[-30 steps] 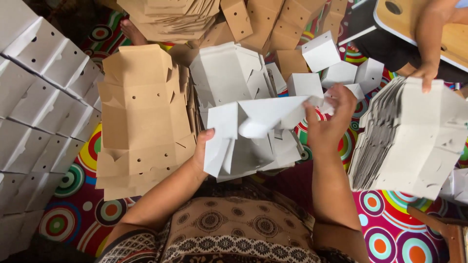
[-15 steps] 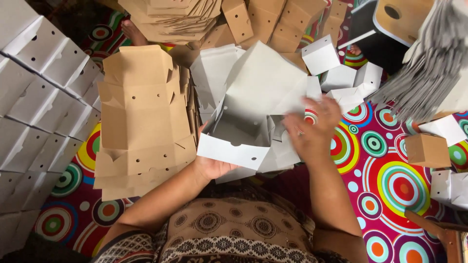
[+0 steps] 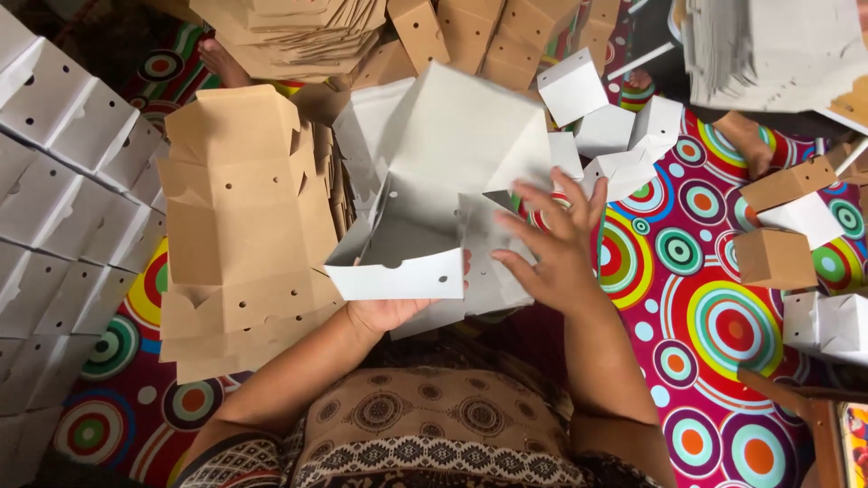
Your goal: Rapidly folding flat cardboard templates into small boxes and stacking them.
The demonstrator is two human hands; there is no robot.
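My left hand point(image 3: 384, 312) grips the near wall of a white cardboard box point(image 3: 425, 217) from below; the box is folded up, its lid standing open toward the far side. My right hand point(image 3: 553, 242) hovers just right of the box with fingers spread, holding nothing, above flat white sheets point(image 3: 493, 271). A thick stack of flat brown box blanks point(image 3: 240, 226) with small holes lies directly left of the box.
Rows of folded white boxes point(image 3: 63, 199) fill the left edge. More brown blanks point(image 3: 298, 32) are piled at the top. Small folded white boxes point(image 3: 615, 136) and brown boxes point(image 3: 773, 258) sit on a mat with coloured circles point(image 3: 714, 325). A stack of white sheets point(image 3: 778, 50) hangs at top right.
The white sheet has gone from a loose flat blank to a standing box with walls. My right hand has let go and opened. The big white stack at right rose out of the way.
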